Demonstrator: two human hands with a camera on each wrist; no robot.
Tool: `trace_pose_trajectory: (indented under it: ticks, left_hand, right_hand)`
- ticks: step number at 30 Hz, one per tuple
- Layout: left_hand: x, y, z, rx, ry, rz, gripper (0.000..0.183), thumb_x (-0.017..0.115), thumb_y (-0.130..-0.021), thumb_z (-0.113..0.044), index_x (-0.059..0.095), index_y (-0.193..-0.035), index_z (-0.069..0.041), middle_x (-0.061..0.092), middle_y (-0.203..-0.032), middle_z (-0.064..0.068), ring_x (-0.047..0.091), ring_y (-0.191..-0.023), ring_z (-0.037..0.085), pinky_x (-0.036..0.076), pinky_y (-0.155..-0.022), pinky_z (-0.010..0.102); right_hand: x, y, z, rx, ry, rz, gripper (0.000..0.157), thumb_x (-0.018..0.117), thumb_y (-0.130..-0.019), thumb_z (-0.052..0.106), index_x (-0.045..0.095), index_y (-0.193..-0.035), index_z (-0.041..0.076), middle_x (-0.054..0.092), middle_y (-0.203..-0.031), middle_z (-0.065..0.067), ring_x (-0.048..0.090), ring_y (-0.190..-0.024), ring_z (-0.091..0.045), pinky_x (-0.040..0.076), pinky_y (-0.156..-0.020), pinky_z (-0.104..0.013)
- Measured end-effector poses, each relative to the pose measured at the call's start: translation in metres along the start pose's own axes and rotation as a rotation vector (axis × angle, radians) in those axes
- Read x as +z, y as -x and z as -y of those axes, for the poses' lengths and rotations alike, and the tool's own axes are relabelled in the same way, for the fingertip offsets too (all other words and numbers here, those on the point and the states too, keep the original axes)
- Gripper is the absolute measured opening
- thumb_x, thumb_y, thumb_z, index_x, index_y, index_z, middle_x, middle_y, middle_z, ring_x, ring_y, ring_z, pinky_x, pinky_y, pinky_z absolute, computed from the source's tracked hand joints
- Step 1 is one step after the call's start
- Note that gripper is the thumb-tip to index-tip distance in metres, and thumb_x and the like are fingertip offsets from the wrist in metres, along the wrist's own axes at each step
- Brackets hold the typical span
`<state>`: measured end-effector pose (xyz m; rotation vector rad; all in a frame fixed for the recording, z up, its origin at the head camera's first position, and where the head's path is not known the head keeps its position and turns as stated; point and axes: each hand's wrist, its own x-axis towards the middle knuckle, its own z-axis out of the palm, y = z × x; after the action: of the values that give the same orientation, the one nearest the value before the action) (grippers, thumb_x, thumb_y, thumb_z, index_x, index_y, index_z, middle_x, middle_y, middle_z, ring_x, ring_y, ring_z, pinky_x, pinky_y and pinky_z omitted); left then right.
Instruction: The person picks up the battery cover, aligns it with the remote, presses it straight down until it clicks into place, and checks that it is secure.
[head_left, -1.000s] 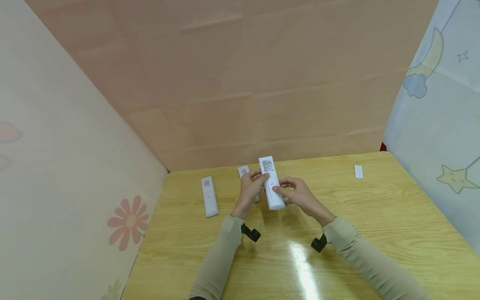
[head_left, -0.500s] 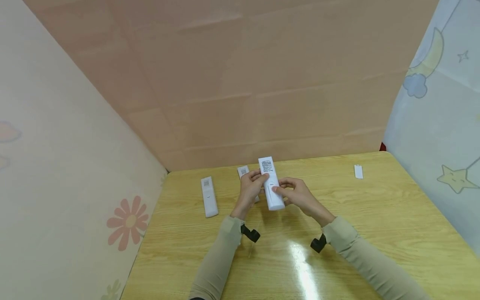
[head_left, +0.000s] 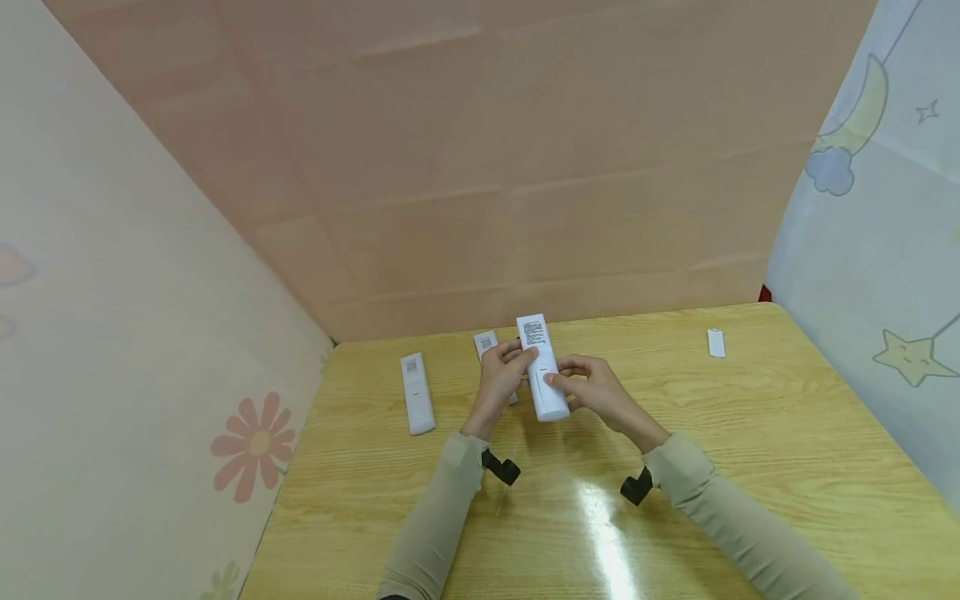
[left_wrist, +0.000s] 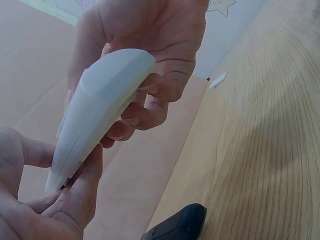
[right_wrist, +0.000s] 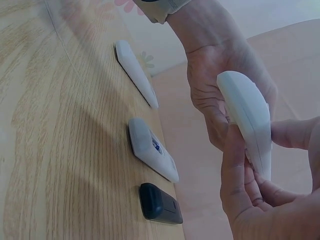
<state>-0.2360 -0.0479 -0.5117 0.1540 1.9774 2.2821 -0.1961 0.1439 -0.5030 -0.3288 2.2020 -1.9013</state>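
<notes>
A white remote control point(head_left: 546, 375) is held above the table, its back with printed text and a battery cover turned up. My left hand point(head_left: 501, 377) grips its left side near the upper half, thumb on the back. My right hand point(head_left: 596, 390) grips the lower right side, its thumb resting on the battery cover point(head_left: 542, 385). Behind my left hand, partly hidden, lies a second white remote point(head_left: 486, 341); in the right wrist view its battery compartment point(right_wrist: 156, 145) is uncovered, with something blue inside. A black remote point(right_wrist: 161, 204) lies beside it, hidden in the head view.
Another white remote point(head_left: 417, 394) lies back up on the left of the wooden table point(head_left: 360, 500). A small white battery cover point(head_left: 716, 343) lies at the far right. Walls of cloth, tan behind point(head_left: 465, 167) and patterned at the sides, stand round the table.
</notes>
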Motion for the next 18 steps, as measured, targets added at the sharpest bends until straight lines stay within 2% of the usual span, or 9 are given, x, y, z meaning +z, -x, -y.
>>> trace_pose_trajectory:
  ticks: [7, 18]
  left_hand:
    - [0.0000, 0.0003, 0.0006, -0.012, -0.015, -0.005, 0.043, 0.070, -0.096, -0.026, 0.061, -0.131, -0.004, 0.071, -0.110, 0.010, 0.072, -0.094, 0.027, 0.058, -0.084, 0.053]
    - [-0.0008, 0.0015, 0.0020, -0.010, -0.023, -0.002, 0.044, 0.069, -0.096, -0.027, 0.060, -0.131, -0.003, 0.071, -0.110, 0.010, 0.073, -0.093, 0.026, 0.057, -0.085, 0.054]
  right_hand:
    - [-0.0003, 0.0001, -0.0010, -0.001, 0.009, -0.004, 0.043, 0.066, -0.098, 0.030, 0.061, -0.127, -0.003, 0.064, -0.117, -0.022, 0.070, -0.088, -0.029, 0.061, -0.070, -0.045]
    - [-0.0003, 0.0004, -0.0027, -0.009, -0.001, 0.010, 0.045, 0.066, -0.098, 0.029, 0.059, -0.128, -0.004, 0.064, -0.116, -0.022, 0.070, -0.088, -0.031, 0.061, -0.070, -0.045]
